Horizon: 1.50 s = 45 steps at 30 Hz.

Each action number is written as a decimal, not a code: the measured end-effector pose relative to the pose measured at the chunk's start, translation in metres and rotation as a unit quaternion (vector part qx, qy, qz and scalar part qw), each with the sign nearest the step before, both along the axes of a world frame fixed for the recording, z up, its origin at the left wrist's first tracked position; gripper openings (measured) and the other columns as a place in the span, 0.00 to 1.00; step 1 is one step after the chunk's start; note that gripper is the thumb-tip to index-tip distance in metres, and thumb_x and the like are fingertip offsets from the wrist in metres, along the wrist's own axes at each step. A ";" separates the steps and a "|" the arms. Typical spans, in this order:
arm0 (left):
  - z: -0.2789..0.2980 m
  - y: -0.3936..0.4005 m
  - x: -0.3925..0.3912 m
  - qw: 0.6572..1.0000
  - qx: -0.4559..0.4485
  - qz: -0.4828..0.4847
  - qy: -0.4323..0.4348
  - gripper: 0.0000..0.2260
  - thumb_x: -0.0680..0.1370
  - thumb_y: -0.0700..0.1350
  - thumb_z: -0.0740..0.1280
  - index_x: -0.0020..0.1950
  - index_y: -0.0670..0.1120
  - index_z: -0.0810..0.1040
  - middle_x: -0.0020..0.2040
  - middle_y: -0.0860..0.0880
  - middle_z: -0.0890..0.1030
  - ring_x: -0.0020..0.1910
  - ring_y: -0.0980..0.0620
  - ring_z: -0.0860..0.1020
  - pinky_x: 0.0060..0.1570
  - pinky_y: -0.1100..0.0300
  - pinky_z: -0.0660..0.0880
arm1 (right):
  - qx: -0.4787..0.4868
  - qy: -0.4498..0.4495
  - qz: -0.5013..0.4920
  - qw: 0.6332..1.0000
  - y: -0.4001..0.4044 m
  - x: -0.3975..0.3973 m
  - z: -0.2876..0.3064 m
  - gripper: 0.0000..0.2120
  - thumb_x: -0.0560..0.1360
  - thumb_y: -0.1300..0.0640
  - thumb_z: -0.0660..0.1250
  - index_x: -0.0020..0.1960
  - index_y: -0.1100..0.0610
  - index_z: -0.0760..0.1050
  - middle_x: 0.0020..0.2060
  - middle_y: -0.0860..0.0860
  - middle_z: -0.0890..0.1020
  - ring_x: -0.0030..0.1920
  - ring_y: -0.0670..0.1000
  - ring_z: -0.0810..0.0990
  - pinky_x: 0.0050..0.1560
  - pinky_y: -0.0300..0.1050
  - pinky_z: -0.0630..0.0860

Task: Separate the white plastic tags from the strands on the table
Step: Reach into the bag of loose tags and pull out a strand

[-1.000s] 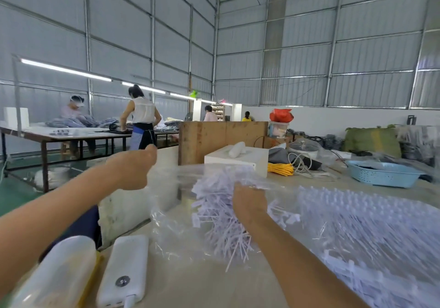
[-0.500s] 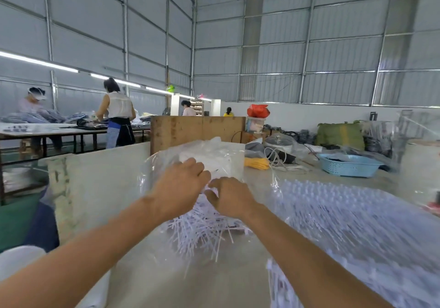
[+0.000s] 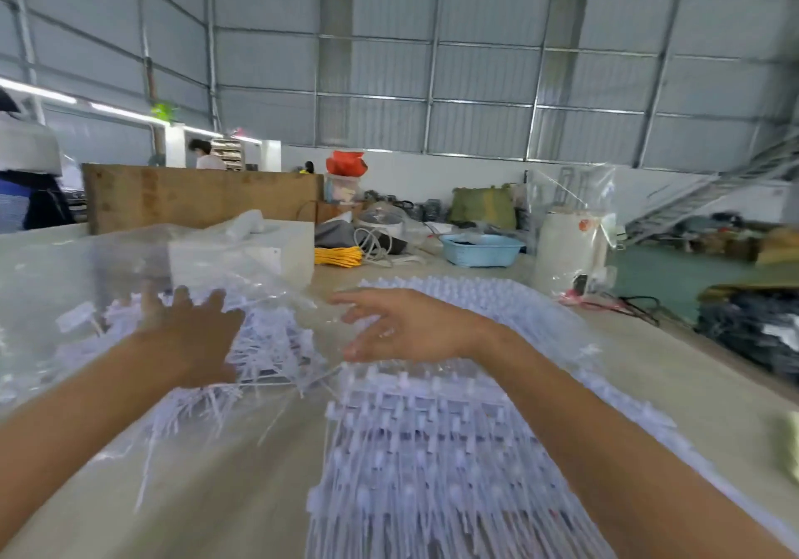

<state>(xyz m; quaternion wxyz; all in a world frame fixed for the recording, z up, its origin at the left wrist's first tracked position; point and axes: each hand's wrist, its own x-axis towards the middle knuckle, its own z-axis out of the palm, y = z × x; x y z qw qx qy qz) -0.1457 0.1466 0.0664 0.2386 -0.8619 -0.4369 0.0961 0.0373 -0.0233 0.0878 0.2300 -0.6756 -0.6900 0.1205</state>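
Both hands are between grabs. The left hand (image 3: 190, 338), fingers spread, rests on the loose tags (image 3: 276, 346) under the clear bag (image 3: 86, 281) toward the bench's (image 3: 225, 493) left edge. The right hand (image 3: 406, 325), fingers apart and empty, hovers over the uncut strands (image 3: 432, 450) mid-bench. The next move, I judge, calls for pinching one strand.

White plastic tags (image 3: 432, 437), glossy clear bag (image 3: 86, 264) (crinkly), matt table (image 3: 242, 493)
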 end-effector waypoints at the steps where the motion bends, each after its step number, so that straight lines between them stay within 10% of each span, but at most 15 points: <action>1: 0.002 -0.020 0.010 0.998 0.033 -0.054 -0.019 0.30 0.76 0.65 0.58 0.74 0.56 0.56 0.76 0.50 0.57 0.73 0.44 0.60 0.71 0.40 0.55 | 0.011 0.011 -0.025 1.000 -0.027 0.015 0.005 0.27 0.73 0.46 0.69 0.70 0.43 0.66 0.63 0.48 0.76 0.59 0.45 0.77 0.59 0.38 0.74; 9: -0.036 -0.149 0.124 0.870 -0.216 -0.384 -0.220 0.14 0.82 0.45 0.57 0.68 0.51 0.71 0.67 0.50 0.74 0.63 0.49 0.72 0.58 0.56 0.71 | -0.085 -0.145 -0.322 0.932 -0.164 0.122 -0.058 0.16 0.80 0.56 0.58 0.66 0.58 0.72 0.64 0.54 0.75 0.61 0.53 0.75 0.62 0.41 0.67; 16: -0.065 -0.178 0.207 0.887 -0.223 -0.365 -0.172 0.20 0.82 0.56 0.55 0.65 0.45 0.74 0.60 0.45 0.78 0.58 0.45 0.76 0.56 0.54 0.70 | -0.055 -0.082 -0.364 0.926 -0.186 0.142 -0.091 0.26 0.77 0.60 0.62 0.73 0.54 0.61 0.73 0.50 0.63 0.71 0.50 0.64 0.66 0.39 0.61; 23: -0.043 -0.160 0.204 0.863 -0.194 -0.398 -0.244 0.05 0.79 0.54 0.62 0.46 0.55 0.70 0.44 0.58 0.77 0.43 0.55 0.75 0.34 0.63 0.67 | -0.014 -0.117 -0.391 0.913 -0.194 0.162 -0.087 0.19 0.73 0.51 0.68 0.63 0.53 0.75 0.61 0.49 0.77 0.60 0.50 0.75 0.59 0.40 0.68; 27: -0.035 -0.159 0.192 0.890 -0.253 -0.353 -0.140 0.19 0.75 0.61 0.66 0.60 0.54 0.70 0.52 0.55 0.78 0.50 0.53 0.77 0.48 0.58 0.73 | 0.026 -0.108 -0.401 0.910 -0.193 0.163 -0.082 0.15 0.72 0.51 0.69 0.57 0.52 0.78 0.56 0.48 0.80 0.49 0.46 0.76 0.50 0.37 0.69; 31: -0.037 -0.160 0.188 0.894 -0.238 -0.353 -0.142 0.15 0.76 0.55 0.68 0.57 0.48 0.75 0.56 0.52 0.77 0.55 0.51 0.76 0.54 0.58 0.71 | -0.078 -0.110 -0.341 0.930 -0.193 0.154 -0.077 0.21 0.75 0.50 0.68 0.66 0.55 0.72 0.66 0.50 0.72 0.65 0.50 0.70 0.64 0.41 0.63; 34: -0.035 -0.163 0.187 0.893 -0.247 -0.354 -0.131 0.16 0.76 0.53 0.67 0.61 0.47 0.72 0.58 0.49 0.76 0.55 0.50 0.74 0.54 0.57 0.70 | -0.012 -0.114 -0.319 0.941 -0.184 0.142 -0.068 0.16 0.76 0.58 0.65 0.64 0.58 0.74 0.63 0.53 0.76 0.58 0.49 0.73 0.61 0.39 0.66; 41: -0.019 -0.172 0.190 0.855 -0.200 -0.422 -0.227 0.10 0.77 0.51 0.66 0.57 0.50 0.77 0.50 0.50 0.76 0.53 0.48 0.75 0.49 0.56 0.71 | 0.084 0.234 -0.251 0.936 -0.157 0.108 -0.054 0.09 0.77 0.60 0.62 0.53 0.58 0.80 0.40 0.49 0.83 0.37 0.44 0.79 0.37 0.34 0.72; 45: -0.011 -0.174 0.195 0.860 -0.128 -0.430 -0.243 0.12 0.78 0.53 0.64 0.60 0.51 0.73 0.55 0.49 0.78 0.53 0.47 0.76 0.45 0.55 0.71 | 0.106 0.250 -0.226 0.936 -0.154 0.105 -0.048 0.09 0.76 0.63 0.65 0.53 0.66 0.77 0.33 0.51 0.80 0.31 0.45 0.79 0.32 0.33 0.71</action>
